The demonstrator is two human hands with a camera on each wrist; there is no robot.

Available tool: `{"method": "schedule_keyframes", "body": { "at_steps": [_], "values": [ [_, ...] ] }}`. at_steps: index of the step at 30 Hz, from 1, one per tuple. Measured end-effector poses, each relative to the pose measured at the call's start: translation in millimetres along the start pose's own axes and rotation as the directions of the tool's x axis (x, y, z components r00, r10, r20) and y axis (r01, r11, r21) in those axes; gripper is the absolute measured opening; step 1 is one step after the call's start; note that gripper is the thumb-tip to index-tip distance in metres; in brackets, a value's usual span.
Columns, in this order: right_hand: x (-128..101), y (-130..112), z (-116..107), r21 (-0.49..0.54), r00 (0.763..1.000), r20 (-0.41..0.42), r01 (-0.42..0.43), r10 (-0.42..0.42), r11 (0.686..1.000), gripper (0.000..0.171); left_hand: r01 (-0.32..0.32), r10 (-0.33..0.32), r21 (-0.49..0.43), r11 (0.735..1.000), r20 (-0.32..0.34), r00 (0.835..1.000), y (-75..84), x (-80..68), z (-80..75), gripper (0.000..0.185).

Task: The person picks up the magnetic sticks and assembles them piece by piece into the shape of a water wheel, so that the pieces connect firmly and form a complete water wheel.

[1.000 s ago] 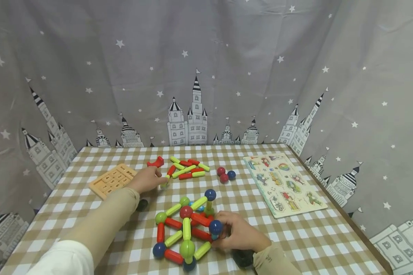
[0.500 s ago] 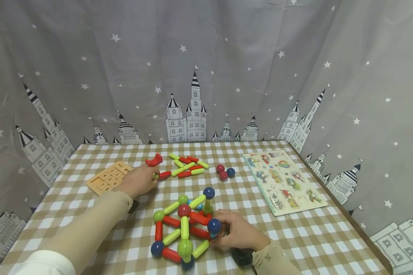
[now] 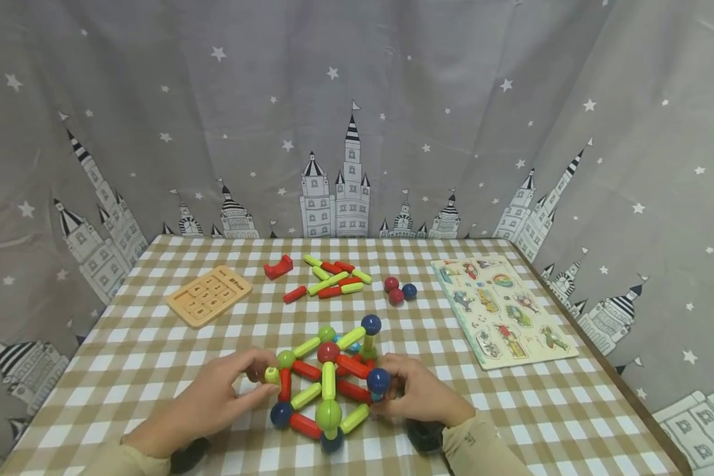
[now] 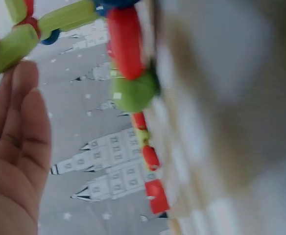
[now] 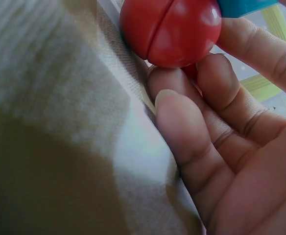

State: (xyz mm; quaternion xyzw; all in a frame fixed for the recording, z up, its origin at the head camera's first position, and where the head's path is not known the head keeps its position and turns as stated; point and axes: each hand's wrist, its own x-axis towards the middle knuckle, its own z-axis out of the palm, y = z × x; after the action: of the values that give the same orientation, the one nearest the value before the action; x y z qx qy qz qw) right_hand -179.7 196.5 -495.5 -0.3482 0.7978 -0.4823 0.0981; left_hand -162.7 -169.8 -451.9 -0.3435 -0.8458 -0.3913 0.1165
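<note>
A frame of magnetic rods and balls (image 3: 328,380) stands at the front middle of the table, in red, yellow-green, blue and green. At its left side, my left hand (image 3: 208,396) pinches a yellow-green magnetic rod (image 3: 272,375) between thumb and fingers, close to a green ball (image 3: 285,359). That held rod (image 4: 11,51) overlaps the frame in the left wrist view. My right hand (image 3: 419,393) grips the frame's right corner, below a blue ball (image 3: 378,381). Up close, its fingers lie against a teal rod (image 5: 248,7), beside a red ball (image 5: 170,32).
Behind the frame lie several loose red and yellow-green rods (image 3: 330,277) and a red curved piece (image 3: 278,267). Three loose balls (image 3: 395,297) sit to their right. A wooden number puzzle (image 3: 209,296) is at the left, a picture puzzle board (image 3: 508,311) at the right.
My left hand has come back from the loose rods to the frame's left side, bringing the yellow-green rod and leaving a red one behind. My right hand stays at the right corner.
</note>
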Motion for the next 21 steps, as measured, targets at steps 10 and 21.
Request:
{"method": "schedule_keyframes", "body": {
  "at_steps": [10, 21],
  "values": [
    [-1, -2, 1, 0.010, 0.999, -0.021, -0.027, 0.027, 1.000, 0.026, -0.046, 0.046, -0.003, 0.999, 0.124, 0.991, -1.5, -17.6, 18.6, 0.024],
    [0, 0, 2, -0.036, 1.000, -0.008, -0.015, 0.014, 0.999, 0.026, 0.364, -0.363, -0.007, 0.931, 0.067, 0.930, -49.8, 48.2, -15.2, 0.033]
  ]
}}
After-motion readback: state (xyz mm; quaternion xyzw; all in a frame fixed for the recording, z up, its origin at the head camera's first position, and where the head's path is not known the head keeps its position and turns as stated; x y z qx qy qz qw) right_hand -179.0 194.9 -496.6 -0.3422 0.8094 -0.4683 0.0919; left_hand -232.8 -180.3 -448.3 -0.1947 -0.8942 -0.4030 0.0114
